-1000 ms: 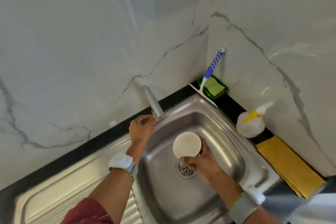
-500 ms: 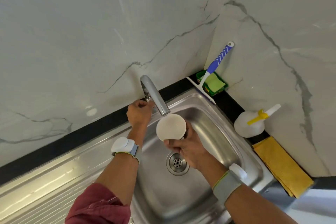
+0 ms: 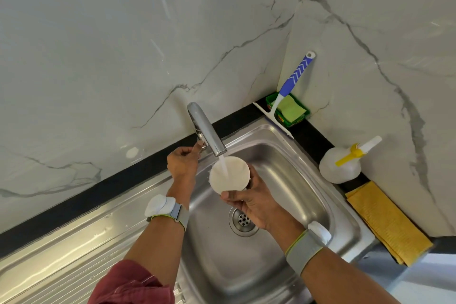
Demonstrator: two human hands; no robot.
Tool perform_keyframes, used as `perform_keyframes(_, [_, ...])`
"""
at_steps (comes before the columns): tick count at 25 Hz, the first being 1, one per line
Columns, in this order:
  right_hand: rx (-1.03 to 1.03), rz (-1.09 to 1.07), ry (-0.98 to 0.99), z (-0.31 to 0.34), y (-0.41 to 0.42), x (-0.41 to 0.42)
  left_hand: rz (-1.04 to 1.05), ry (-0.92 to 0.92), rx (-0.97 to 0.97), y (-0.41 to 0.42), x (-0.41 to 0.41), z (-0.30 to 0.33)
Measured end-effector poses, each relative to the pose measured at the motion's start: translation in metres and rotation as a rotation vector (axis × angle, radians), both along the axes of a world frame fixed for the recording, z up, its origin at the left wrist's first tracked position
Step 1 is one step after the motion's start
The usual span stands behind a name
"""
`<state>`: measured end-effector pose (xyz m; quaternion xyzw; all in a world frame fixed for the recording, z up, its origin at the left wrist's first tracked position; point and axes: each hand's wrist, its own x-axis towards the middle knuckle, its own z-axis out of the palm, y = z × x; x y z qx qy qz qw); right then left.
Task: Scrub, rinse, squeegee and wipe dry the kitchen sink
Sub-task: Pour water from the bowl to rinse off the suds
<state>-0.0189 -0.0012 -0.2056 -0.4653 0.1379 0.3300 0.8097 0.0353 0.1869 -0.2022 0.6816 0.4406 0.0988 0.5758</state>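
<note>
The right hand [image 3: 256,202] grips a white cup [image 3: 229,173] and holds it mouth-up under the tap [image 3: 207,129], whose stream runs straight into it, above the sink [image 3: 291,180] basin and a little behind the drain [image 3: 243,220]. The left hand [image 3: 182,161] has its fingers curled at the tap's handle, at the foot of the spout; whether it truly clasps the handle or only touches it cannot be told. As a judgement, the work sits in the rinse stage: water is being gathered, likely to pour over the basin walls, and the steel shows no foam or visible grime, so scrubbing looks done or was light. Squeegeeing and wiping dry seem wholly ahead, since the squeegee [image 3: 288,89] leans untouched in the back corner, its blade on the sink's rim and its blue handle against the wall. Just beside it lies a green sponge [image 3: 291,110] in a small tray. On the dark tabletop [image 3: 311,136] to the right stands a white spray bottle [image 3: 340,166] with a yellow trigger, and nearer the person a folded yellow cloth [image 3: 385,222], near the sink but not touching the bottle. Nothing stands inside the basin; only the overhanging spout and the person's own arms crowd it.
</note>
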Motion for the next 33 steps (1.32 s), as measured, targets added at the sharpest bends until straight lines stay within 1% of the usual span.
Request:
perform_keyframes(4, [0.035,0.01,-0.011,-0.006,0.001,0.004,0.057,0.03,-0.145,0.003,-0.004,-0.01])
perform_keyframes(7, [0.086,0.016,0.023,-0.01,-0.001,0.009,0.046,0.033,-0.153,0.002,-0.002,-0.014])
perform_keyframes(12, [0.185,-0.007,0.195,-0.016,0.006,0.021,0.043,0.041,-0.143,0.003,-0.001,-0.016])
perform_keyframes(17, [0.153,-0.064,0.285,-0.037,0.015,0.027,0.026,0.075,-0.171,0.004,-0.001,-0.014])
perform_keyframes(21, [0.113,-0.069,0.342,-0.051,0.016,0.027,-0.007,0.123,-0.23,0.008,0.0,-0.008])
perform_keyframes(28, [0.05,-0.078,0.414,-0.067,0.021,0.024,-0.037,0.173,-0.404,0.011,-0.003,-0.007])
perform_keyframes(30, [0.042,-0.083,0.438,-0.071,0.021,0.024,-0.022,0.165,-0.392,0.011,-0.003,-0.005])
perform_keyframes(33, [0.041,-0.093,0.453,-0.069,0.021,0.021,-0.016,0.142,-0.288,0.011,-0.001,0.003])
